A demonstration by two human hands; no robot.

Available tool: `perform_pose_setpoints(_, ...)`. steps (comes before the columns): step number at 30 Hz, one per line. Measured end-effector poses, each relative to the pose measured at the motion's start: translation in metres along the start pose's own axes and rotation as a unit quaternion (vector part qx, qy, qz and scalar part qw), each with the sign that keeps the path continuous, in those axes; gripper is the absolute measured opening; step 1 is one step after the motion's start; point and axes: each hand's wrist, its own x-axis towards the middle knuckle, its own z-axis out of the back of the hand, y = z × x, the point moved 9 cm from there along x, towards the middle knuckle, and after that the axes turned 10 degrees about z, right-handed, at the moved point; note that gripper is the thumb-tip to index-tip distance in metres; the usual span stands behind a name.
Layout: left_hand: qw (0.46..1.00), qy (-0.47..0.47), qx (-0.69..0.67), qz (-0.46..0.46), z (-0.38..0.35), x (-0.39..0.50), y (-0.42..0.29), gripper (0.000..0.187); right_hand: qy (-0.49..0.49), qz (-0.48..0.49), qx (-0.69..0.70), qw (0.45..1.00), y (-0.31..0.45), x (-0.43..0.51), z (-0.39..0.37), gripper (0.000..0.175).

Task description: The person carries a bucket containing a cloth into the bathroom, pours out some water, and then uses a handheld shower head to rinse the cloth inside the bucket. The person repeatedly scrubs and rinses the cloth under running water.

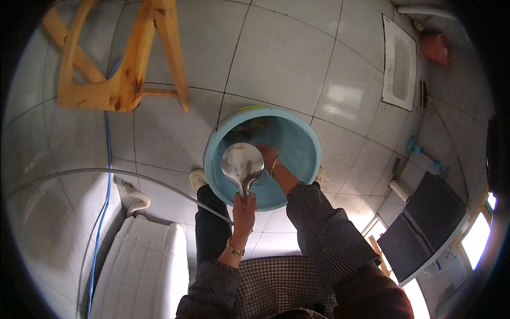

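My left hand (244,213) is closed around the handle of a chrome shower head (243,163), held over a light blue plastic basin (306,159) on the tiled floor. A grey hose runs from near that hand off to the left. My right hand (267,154) reaches down inside the basin, just right of the shower head; its fingers are blurred and partly hidden, so what they touch cannot be told. Something dark and brownish (253,127) lies in the far part of the basin, in shadow.
A wooden folding chair (127,87) stands at the upper left. A white covered appliance (143,271) is at the lower left, beside a blue hose (108,147). At the upper right are a squat toilet (400,67) and a red bag (435,48). A dark panel (422,227) stands at the right.
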Motion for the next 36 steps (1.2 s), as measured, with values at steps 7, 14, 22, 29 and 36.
perform_pose_setpoints(7,0.998,-0.008,-0.055,0.03,0.007,0.011,0.003,0.02,-0.015,0.175,-0.252,0.952,0.013,0.062,0.022,0.029)
perform_pose_setpoints(14,0.998,0.03,-0.05,-0.014,0.009,0.011,-0.007,0.02,0.083,-0.083,-0.248,0.962,-0.071,0.065,-0.021,0.04)
perform_pose_setpoints(22,0.999,-0.026,-0.033,0.014,0.008,0.015,-0.015,0.024,0.195,-0.226,-0.097,0.949,-0.063,-0.02,-0.009,0.049)
perform_pose_setpoints(29,0.999,-0.015,-0.003,0.045,0.013,0.016,-0.007,0.023,-0.03,-0.182,-0.262,0.947,-0.082,0.007,0.004,0.053)
perform_pose_setpoints(36,1.0,-0.005,0.03,-0.004,0.006,0.015,-0.022,0.02,0.261,-0.053,-0.225,0.937,-0.064,0.015,-0.029,0.051)
